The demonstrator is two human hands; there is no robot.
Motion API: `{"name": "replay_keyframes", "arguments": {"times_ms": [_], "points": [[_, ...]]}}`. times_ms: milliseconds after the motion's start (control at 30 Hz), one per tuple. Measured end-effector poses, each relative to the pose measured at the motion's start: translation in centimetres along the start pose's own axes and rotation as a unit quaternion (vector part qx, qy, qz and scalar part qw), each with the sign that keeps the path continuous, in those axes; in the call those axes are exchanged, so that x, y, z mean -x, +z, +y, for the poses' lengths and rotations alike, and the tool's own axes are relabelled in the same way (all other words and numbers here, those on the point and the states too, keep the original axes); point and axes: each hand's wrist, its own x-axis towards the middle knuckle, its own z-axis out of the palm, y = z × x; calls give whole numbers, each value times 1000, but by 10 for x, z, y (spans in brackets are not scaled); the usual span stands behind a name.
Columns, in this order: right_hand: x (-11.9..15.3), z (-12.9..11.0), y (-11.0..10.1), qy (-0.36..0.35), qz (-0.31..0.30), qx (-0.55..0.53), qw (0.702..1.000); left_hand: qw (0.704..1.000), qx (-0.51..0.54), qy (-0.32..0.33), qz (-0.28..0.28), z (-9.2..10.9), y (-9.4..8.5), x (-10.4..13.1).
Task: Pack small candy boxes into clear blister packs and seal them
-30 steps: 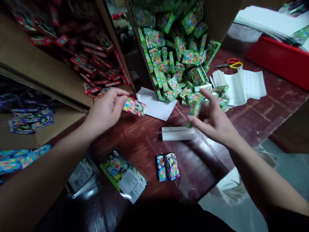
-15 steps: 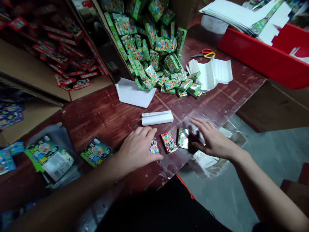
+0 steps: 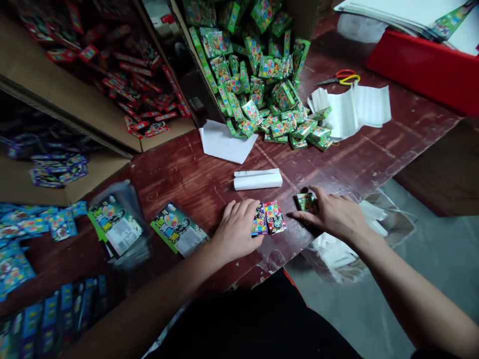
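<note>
My left hand lies over a small purple box, its fingers and thumb curled about the box's left side. Touching that box on the right is a small red box with cartoon print. My right hand has thumb and fingers around a small green box near the table's front edge, apart from the red one. Part of the green box is hidden by the hand. Behind these lies a folded white paper strip.
Cartons hold heaps of green boxes, red boxes and purple packs. Printed pouches and blue packs lie left. Scissors, paper sheets and a red bin stand right. A plastic bag of paper hangs below the edge.
The view has swung left. The purple box now touches the red one. My right hand has let go of the crumpled clear plastic and taken hold of the green box, farther from the red one.
</note>
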Motion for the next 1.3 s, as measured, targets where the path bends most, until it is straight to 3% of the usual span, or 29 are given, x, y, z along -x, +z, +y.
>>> {"name": "replay_keyframes", "arguments": {"times_ms": [67,133,267,333,433,533,667,733,833,967,1067,1200,1300], "points": [[1,-3,-6,-17,34,-19,999,1000,-19,-5,3,-1,0,0],[0,-11,-12,-91,52,-35,994,1000,-31,-4,4,-1,-2,1],[-11,-38,-13,-350,-35,-69,934,999,-35,-4,-3,-4,-4,2],[-17,-48,-10,-401,-68,-61,911,1000,-26,-6,-13,-9,-5,5],[-26,-51,-8,-367,-69,-38,927,999,6,3,-33,-23,-5,14],[-32,-55,-7,-267,-40,-4,963,998,33,6,-48,-35,-5,24],[-31,-81,-3,-113,-38,34,992,999,42,-13,-30,-34,-1,26],[-28,-91,-3,-81,-61,36,994,999,38,-25,-13,-30,2,23],[-24,-80,-8,-101,-69,-10,992,999,24,-25,11,-24,6,19],[-26,-28,-14,-227,-33,-49,972,1000,17,5,12,-18,7,11],[-29,1,-11,-269,-64,-48,960,998,45,5,32,-14,2,5],[-34,4,-4,-262,-97,-136,950,985,144,6,96,-10,-2,3],[-37,0,3,-273,-82,-232,930,979,178,21,94,-12,3,7]]}}
